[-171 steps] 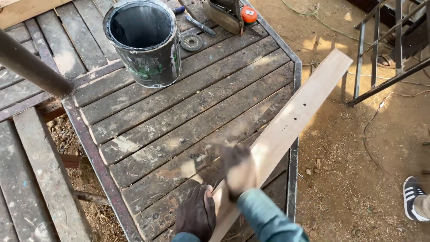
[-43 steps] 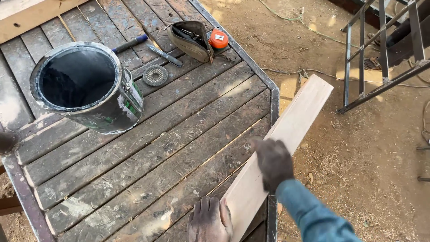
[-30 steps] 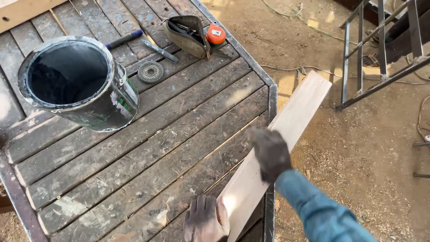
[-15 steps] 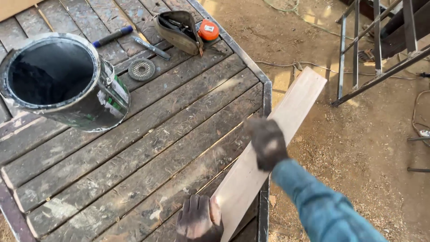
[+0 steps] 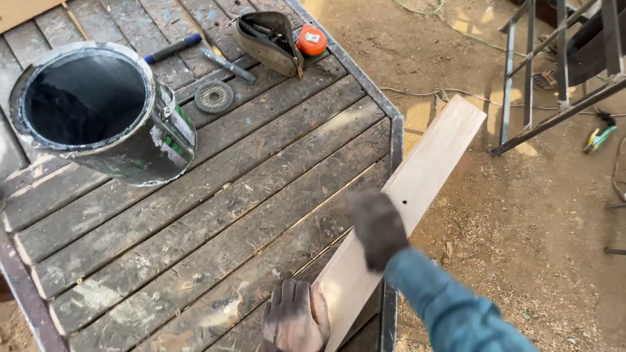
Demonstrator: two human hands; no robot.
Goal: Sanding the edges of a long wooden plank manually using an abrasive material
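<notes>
Slid slightly further past the bench's right edge: pale plank, angled over the corner. Pinned under right hand, fingers closed on top; steadied by left hand, pressed flat at near end.

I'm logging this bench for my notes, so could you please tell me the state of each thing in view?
Pale board: flat, far end overhanging the table edge.
Right hand: gloved, pressed on the board.
Left hand: gloved, at the board's near end.
Bucket: upright, lidless.
Tool pouch: open.
Grinding disc: lying flat.
Marker: capped.
</notes>
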